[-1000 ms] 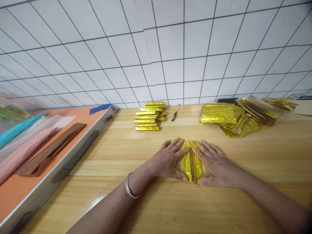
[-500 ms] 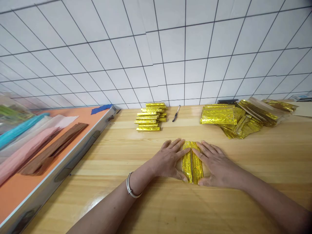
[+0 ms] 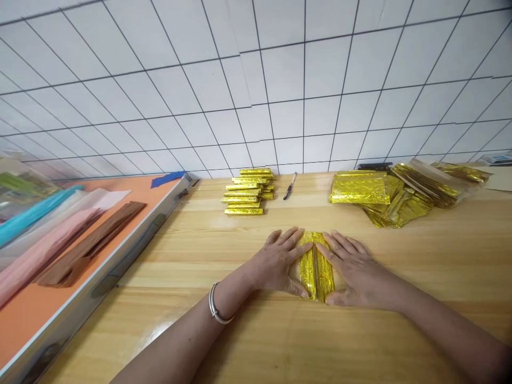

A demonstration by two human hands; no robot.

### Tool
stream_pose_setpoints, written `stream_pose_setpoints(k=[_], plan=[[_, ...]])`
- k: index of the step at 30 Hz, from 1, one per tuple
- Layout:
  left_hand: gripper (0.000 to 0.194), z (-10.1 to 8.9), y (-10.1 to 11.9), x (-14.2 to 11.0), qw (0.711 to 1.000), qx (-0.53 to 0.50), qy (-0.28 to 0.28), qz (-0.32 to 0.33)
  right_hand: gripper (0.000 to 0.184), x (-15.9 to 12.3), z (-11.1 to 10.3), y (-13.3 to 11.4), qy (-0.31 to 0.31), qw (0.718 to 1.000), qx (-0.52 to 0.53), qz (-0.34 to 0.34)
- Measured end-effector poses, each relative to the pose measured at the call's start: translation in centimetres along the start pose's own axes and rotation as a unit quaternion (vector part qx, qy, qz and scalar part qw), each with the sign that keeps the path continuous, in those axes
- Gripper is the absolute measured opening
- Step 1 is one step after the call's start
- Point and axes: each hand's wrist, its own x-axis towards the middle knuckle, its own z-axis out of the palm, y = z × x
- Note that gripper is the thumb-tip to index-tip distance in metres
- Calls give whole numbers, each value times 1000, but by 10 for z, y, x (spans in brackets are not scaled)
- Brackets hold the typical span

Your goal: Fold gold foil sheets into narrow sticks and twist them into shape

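Counted: one black-and-clear pen (image 3: 290, 186) between one stack of gold-foil strips (image 3: 245, 193) and one gold-foil heap (image 3: 394, 197); nearer, two hands (image 3: 276, 264), spread, pressing one creased gold-foil rectangle (image 3: 309, 269).

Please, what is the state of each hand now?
Left hand: open, touching the folded, rectangular gold foil piece.
Right hand: open, touching the same piece.
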Motion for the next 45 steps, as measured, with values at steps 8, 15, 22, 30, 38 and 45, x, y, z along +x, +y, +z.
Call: stream_pose_setpoints(k=[8,15,22,30,38,45], plan=[[100,1,0,-2,999,0,22,36,101,-1,-2,0,1,1000,7,-10],[80,-3,4,-6,996,-20,-6,86,98,-2,-2,0,16,1000,7,-18],[81,-5,6,-6,996,-24,16,80,99,-2,1,3,17,1000,4,-17],[73,-4,4,-6,995,3,-4,102,98,-3,1,4,20,1000,1,-19],[72,-5,5,-6,995,-17,-5,103,96,-3,2,5,25,999,-8,-28],[71,-6,5,-6,995,-22,-2,94,95,-3,6,8,37,999,-1,-37]])
